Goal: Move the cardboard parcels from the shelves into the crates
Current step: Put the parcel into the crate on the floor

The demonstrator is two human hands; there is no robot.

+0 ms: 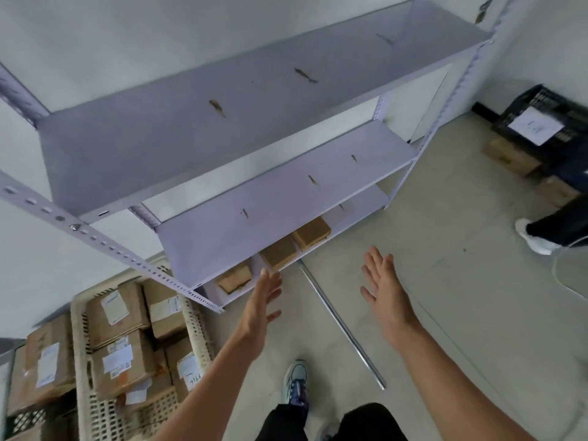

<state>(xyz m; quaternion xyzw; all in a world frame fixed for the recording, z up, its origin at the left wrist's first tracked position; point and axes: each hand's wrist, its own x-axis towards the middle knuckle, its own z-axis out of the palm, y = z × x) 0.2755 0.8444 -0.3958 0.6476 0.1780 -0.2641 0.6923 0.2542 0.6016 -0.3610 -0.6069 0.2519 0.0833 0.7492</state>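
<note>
Three brown cardboard parcels lie on the lowest shelf of a grey metal rack [286,202]: one at the left [234,277], one in the middle [279,253], one at the right [312,233]. My left hand [262,302] is open, fingers spread, its fingertips just in front of the middle parcel at the shelf's front edge. My right hand [383,289] is also open, held over the floor to the right of the parcels, holding nothing. A cream plastic crate [81,351] at the lower left holds several labelled parcels [122,361].
The two upper shelves carry no parcels. A metal rod [342,324] lies on the floor by my feet. At the far right stand a black crate [547,122] with a paper label, cardboard boxes [509,155], and another person's leg and shoe [534,238]. More parcels [44,367] sit left of the cream crate.
</note>
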